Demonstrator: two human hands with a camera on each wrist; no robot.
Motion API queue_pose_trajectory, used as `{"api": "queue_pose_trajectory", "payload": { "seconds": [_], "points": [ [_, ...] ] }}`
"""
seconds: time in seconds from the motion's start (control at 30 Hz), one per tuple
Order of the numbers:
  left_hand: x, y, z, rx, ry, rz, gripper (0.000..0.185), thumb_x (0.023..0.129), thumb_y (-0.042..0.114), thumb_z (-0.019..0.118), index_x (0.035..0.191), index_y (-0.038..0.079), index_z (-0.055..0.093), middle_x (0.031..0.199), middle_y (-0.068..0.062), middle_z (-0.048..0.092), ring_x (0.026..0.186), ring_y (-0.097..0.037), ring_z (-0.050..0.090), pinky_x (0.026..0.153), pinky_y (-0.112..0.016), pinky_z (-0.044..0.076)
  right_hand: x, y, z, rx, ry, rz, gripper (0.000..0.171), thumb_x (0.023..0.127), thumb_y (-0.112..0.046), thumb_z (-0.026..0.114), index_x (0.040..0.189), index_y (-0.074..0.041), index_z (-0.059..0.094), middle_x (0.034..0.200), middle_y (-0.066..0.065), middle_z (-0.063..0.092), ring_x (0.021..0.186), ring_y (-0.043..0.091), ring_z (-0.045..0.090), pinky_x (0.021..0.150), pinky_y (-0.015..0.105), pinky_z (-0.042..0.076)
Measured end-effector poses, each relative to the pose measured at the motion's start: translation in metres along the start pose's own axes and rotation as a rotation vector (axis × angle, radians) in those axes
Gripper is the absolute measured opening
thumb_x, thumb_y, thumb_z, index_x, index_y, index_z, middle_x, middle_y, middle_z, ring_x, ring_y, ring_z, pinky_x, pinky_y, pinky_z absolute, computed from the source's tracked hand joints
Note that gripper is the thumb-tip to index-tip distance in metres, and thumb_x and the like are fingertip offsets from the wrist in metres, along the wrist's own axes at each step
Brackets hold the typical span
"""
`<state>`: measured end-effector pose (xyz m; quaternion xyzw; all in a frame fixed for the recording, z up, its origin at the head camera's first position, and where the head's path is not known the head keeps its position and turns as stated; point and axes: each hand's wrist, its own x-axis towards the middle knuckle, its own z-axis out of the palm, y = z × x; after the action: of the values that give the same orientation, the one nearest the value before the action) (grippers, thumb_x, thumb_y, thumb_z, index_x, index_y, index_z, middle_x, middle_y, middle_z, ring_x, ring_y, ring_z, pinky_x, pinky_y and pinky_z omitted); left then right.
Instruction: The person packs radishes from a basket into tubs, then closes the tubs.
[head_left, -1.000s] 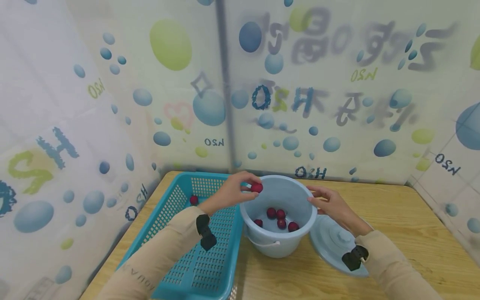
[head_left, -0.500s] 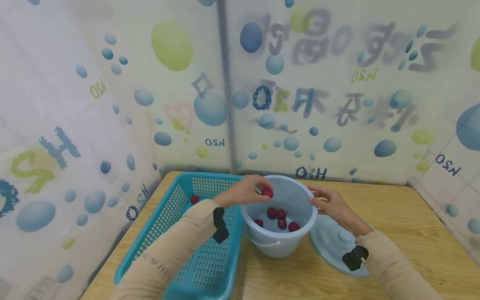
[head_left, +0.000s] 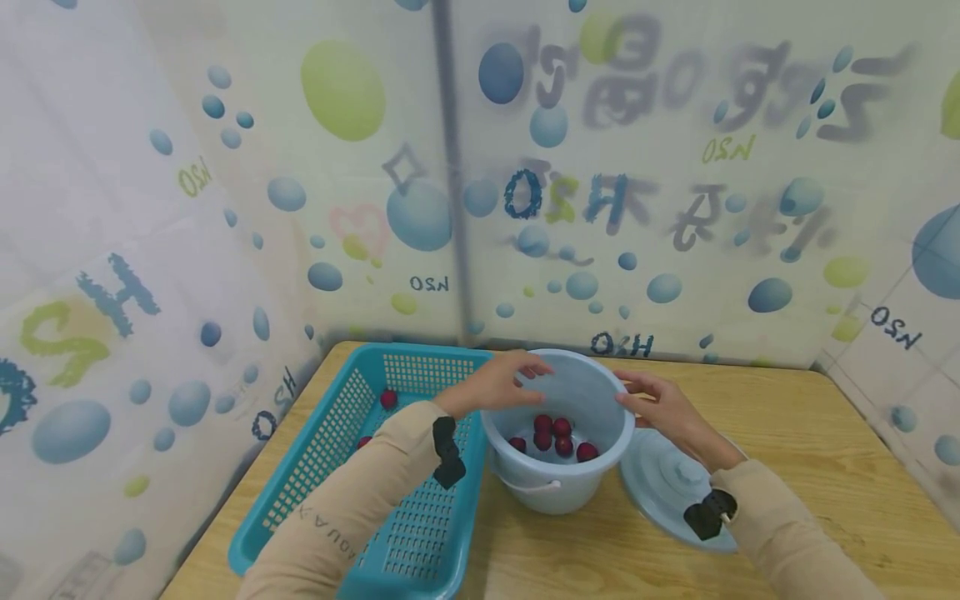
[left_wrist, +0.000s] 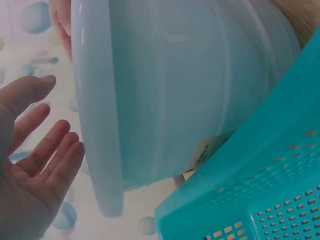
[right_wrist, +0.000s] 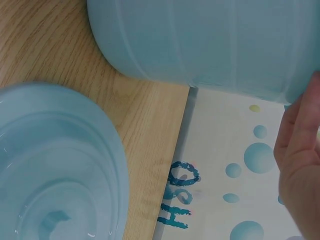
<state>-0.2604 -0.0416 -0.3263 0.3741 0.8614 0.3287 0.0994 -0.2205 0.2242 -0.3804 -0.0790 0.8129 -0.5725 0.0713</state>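
In the head view my left hand [head_left: 504, 385] is over the left side of the light blue bucket's mouth, fingers spread and holding nothing. The left wrist view shows the same hand [left_wrist: 40, 160] beside the bucket rim [left_wrist: 97, 110]. Several dark red plum-like fruits [head_left: 563, 447] lie on the floor of the bucket [head_left: 551, 492]. On the right, my right hand [head_left: 663, 408] holds the bucket's rim between thumb and fingers. To the left, a blue-green plastic basket [head_left: 470, 492] has a red fruit [head_left: 387, 399] near its back, and another [head_left: 363, 442] is partly covered by my left sleeve.
A light blue lid [head_left: 652, 483] with a round knob lies on the wooden table [head_left: 817, 467] right of the bucket, partly under my right wrist. The bucket's white handle [head_left: 525, 489] hangs down its front. A patterned sheet [head_left: 667, 208] rises behind the table.
My left hand has moved right over the bucket and let go of a red fruit, which now lies among the others inside. My right hand stays at the rim.
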Motion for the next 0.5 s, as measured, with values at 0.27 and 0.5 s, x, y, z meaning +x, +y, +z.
{"api": "queue_pose_trajectory", "payload": {
  "seconds": [0.27,0.5],
  "points": [
    [-0.004,-0.003,-0.003,-0.037,0.066,0.026,0.038,0.082,0.013,0.063,0.118,0.006,0.054,0.117,-0.008,0.055,0.105,-0.022,0.051,0.085,-0.032,0.045,0.0,0.0,0.0,-0.005,0.002,-0.001,0.058,0.087,-0.028,0.056,0.134,-0.003,0.034,0.115,0.023,0.046,0.098,0.031,0.053,0.075,0.037,0.051],
    [-0.013,-0.01,-0.009,-0.09,0.199,0.041,0.032,0.08,0.01,0.064,0.111,0.006,0.059,0.108,-0.005,0.06,0.095,-0.019,0.055,0.079,-0.029,0.048,0.0,0.0,0.001,-0.001,0.0,-0.007,0.057,0.087,-0.028,0.056,0.134,-0.003,0.035,0.115,0.023,0.047,0.098,0.031,0.054,0.075,0.038,0.05]
  ]
}}
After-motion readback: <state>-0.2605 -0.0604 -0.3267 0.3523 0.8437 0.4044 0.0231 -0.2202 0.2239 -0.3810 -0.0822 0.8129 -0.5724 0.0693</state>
